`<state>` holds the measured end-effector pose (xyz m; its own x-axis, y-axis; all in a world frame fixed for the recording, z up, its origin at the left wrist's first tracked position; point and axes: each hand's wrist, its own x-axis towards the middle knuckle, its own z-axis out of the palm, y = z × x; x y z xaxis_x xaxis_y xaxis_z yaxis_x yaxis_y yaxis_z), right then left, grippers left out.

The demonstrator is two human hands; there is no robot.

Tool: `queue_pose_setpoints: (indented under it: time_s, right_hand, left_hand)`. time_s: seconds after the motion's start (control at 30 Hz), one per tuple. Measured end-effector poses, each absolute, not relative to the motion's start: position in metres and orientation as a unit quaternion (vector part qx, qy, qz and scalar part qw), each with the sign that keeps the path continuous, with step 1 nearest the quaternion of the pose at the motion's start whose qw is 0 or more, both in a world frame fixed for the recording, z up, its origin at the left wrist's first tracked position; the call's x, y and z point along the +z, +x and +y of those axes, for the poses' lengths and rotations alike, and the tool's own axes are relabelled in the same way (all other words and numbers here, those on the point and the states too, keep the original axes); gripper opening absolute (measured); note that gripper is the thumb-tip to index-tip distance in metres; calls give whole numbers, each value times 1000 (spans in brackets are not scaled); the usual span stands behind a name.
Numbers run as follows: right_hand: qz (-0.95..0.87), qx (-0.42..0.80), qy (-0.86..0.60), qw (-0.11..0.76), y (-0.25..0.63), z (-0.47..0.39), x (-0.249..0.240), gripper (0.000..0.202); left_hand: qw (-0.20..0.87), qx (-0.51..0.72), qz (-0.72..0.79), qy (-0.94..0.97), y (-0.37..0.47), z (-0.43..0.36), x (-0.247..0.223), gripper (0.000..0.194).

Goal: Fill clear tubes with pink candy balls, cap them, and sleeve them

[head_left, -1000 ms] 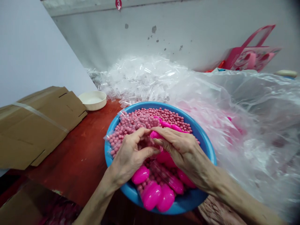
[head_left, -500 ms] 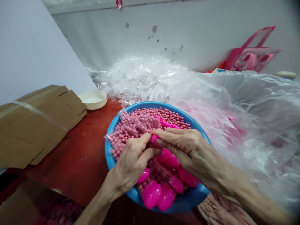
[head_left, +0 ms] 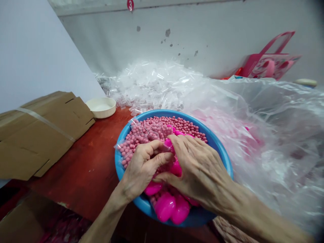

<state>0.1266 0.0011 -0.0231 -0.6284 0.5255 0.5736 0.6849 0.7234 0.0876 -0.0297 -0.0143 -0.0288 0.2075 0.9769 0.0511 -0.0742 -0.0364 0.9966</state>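
My left hand (head_left: 141, 165) is closed in a pinch over the middle of a blue basin (head_left: 229, 165). At its fingertips is a small bright pink plastic piece (head_left: 168, 143) with a clear edge, mostly hidden by the fingers. My right hand (head_left: 198, 165) arches over from the right, fingers stretched beside that piece and thumb spread below, close to the left hand. Small pink beads (head_left: 182, 125) fill the basin. Clear plastic tubes (head_left: 149, 130) lie on the beads at the left. Glossy pink egg-shaped pieces (head_left: 165, 206) rest at the near side.
Clear plastic pieces (head_left: 157, 84) are heaped behind the basin. A large transparent bag (head_left: 278, 145) spreads along the right. Flattened cardboard (head_left: 43, 135) and a white round dish (head_left: 101, 108) stand left on the red table (head_left: 96, 158). A pink bag (head_left: 270, 62) leans on the wall.
My right hand has turned and spread, its thumb now reaching down toward the near pink pieces and covering several of them. My left hand stays nearly in place, still pinching.
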Motion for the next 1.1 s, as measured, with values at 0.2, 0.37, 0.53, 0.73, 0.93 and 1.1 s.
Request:
queue_pose_setpoints:
  time_s: [0.2, 0.37, 0.53, 0.73, 0.93, 1.1]
  right_hand:
    - [-890, -232, -304, 250, 112, 7, -6, 8]
    - [-905, -248, -277, 209, 114, 12, -13, 10]
    - [-909, -171, -289, 245, 111, 15, -17, 17]
    - [-858, 217, -372, 281, 143, 25, -4, 54]
    - [-711, 365, -409, 441, 154, 20, 6, 17]
    - [-887, 47, -298, 349, 137, -3, -8, 39]
  left_hand:
    - [583, 488, 401, 510, -30, -16, -27, 16]
    - [545, 471, 437, 539, -33, -14, -32, 23]
    - [540, 491, 426, 535, -31, -13, -30, 7]
    - [552, 522, 419, 497, -32, -11, -29, 11]
    - [565, 492, 413, 518, -28, -15, -29, 5]
    - [589, 507, 392, 492, -24, -18, -30, 22]
